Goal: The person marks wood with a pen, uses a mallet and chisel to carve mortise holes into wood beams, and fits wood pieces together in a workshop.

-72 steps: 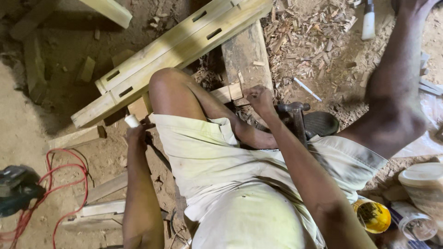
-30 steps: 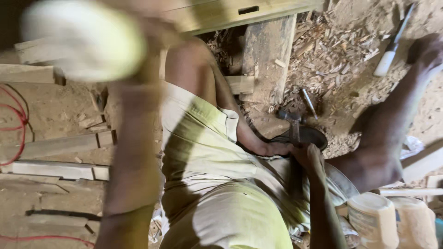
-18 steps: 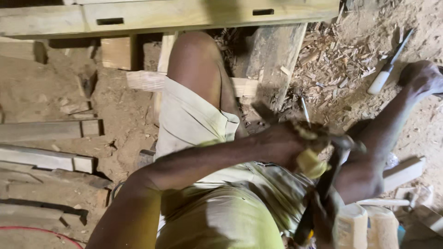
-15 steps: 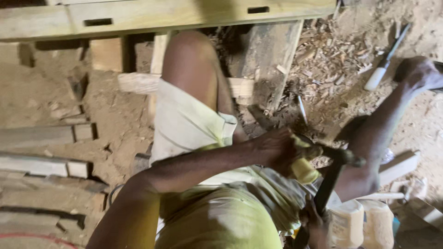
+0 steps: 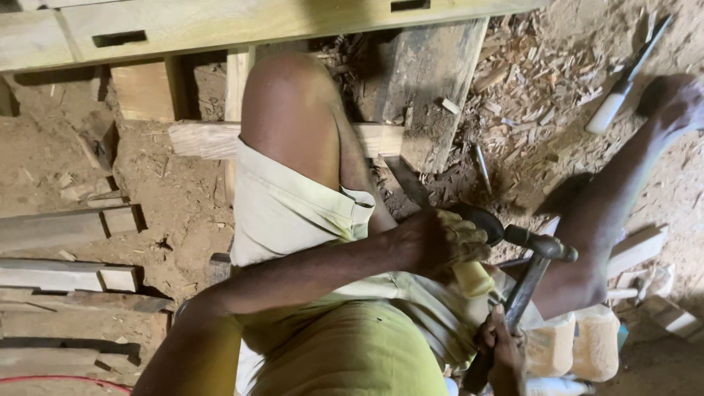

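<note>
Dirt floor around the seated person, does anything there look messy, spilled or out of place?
Yes. Pale wood chips and shavings are strewn across the dirt floor at upper right, with a white-handled chisel lying loose among them near the person's foot. Short timber offcuts lie scattered at left.

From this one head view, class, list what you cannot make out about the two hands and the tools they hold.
- Head view: the lower end of the yellow handle in the left hand; the hammer and clothing cover it, so its tip cannot be told.
- Head view: the hammer's grip end, wrapped by the right hand near the bottom edge.
- Head view: the pale jars, partly behind the leg; contents unclear.
- Head view: the white-handled tool among wood chips, too small to identify.
</note>
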